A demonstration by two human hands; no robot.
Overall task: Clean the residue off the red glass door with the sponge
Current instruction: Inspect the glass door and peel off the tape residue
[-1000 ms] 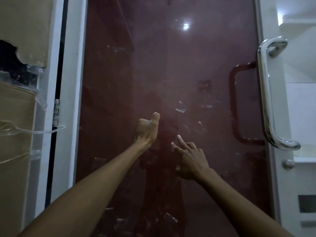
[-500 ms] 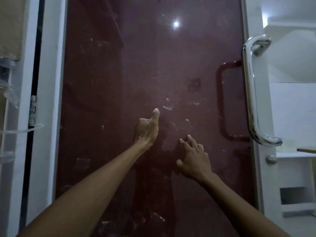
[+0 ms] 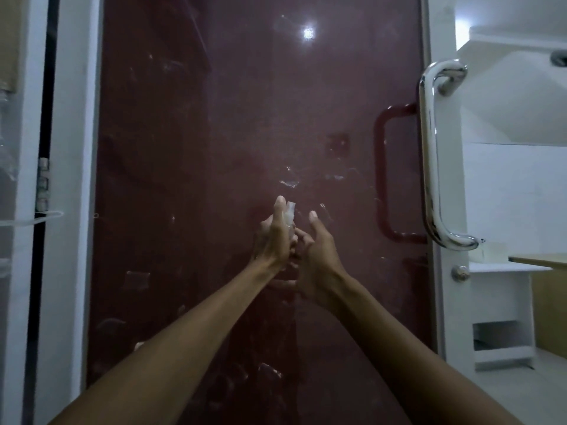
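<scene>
Left grip (image 3: 274, 233) pinching a pale scrap (image 3: 290, 214), right grip (image 3: 316, 256) loose beside it, before the red glass door (image 3: 245, 118).

Can't tell what the pale scrap (image 3: 290, 213) in the left hand (image 3: 274, 237) is; right hand (image 3: 316, 256) fingers partly hidden.

The right hand (image 3: 316, 256) no longer touches the red glass door (image 3: 245, 133); it is drawn in against the left hand (image 3: 273, 237), fingers meeting. A small pale translucent scrap (image 3: 290, 214) now shows at the left thumb.
</scene>
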